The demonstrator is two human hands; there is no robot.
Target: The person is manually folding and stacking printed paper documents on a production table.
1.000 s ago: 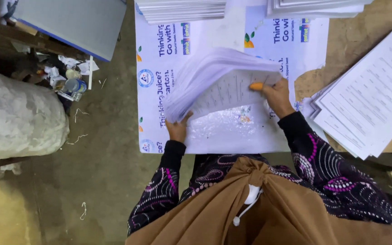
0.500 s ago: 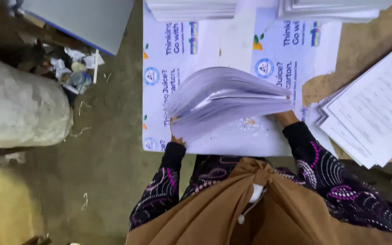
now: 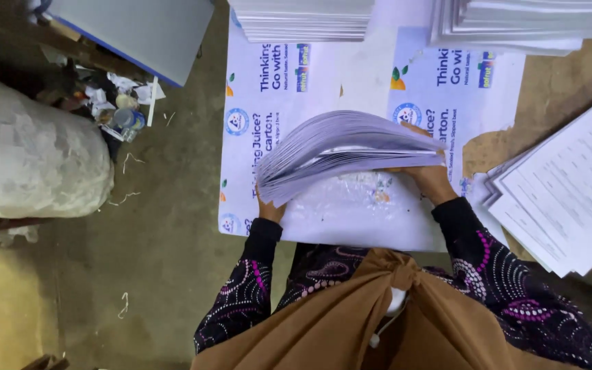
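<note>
Only printed stuff here is the big white poster sheet [image 3: 296, 89] spread flat over the table, with blue lettering, round blue badges and small orange-and-green fruit marks. No packages or screens.

Dim, soft light; slight blur

paper sheaf [image 3: 344, 147] on table [image 3: 351, 226], sack [image 3: 29, 157] left

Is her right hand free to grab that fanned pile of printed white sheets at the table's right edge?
Probably not right now: the right hand grips the bent stack of white paper, though the printed pile lies uncovered beside it.
</note>
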